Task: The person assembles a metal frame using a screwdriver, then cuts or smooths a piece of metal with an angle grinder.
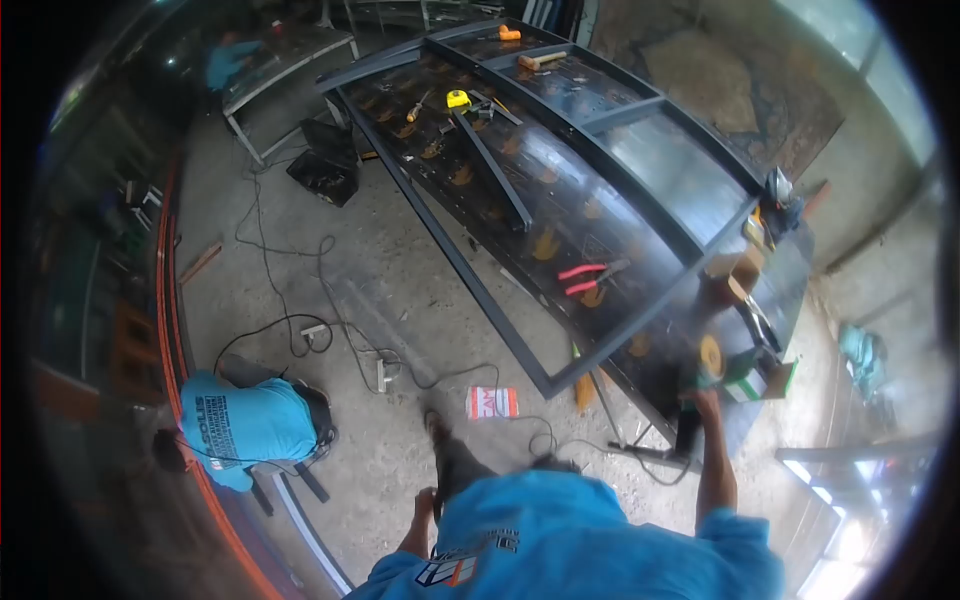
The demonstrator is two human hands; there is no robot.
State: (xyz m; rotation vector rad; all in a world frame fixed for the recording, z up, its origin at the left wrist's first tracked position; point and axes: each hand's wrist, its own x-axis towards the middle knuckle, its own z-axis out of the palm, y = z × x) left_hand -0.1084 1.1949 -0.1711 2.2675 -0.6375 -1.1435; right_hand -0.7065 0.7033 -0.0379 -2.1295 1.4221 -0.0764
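Observation:
My right hand [706, 402] is closed around what looks like an angle grinder [688, 425], at the table's right end. Its round yellowish disc [710, 355] points up, and the tool is partly blurred. Beside it stands an opened green and white box [748, 385]. My left hand [425, 502] hangs low beside my leg, away from the table; its fingers are too small and hidden to read. A large dark grey metal frame [470, 280] lies across the dark table [560, 225], one corner overhanging the near edge. Red-handled pliers [592, 277] rest inside the frame.
A yellow tape measure [458, 99], a screwdriver [413, 112], a loose bar [492, 172] and a hammer [541, 61] lie on the table. Cables [330, 320] snake over the floor near a red and white packet [492, 402]. A co-worker [255, 425] crouches at left; another person [232, 62] is behind.

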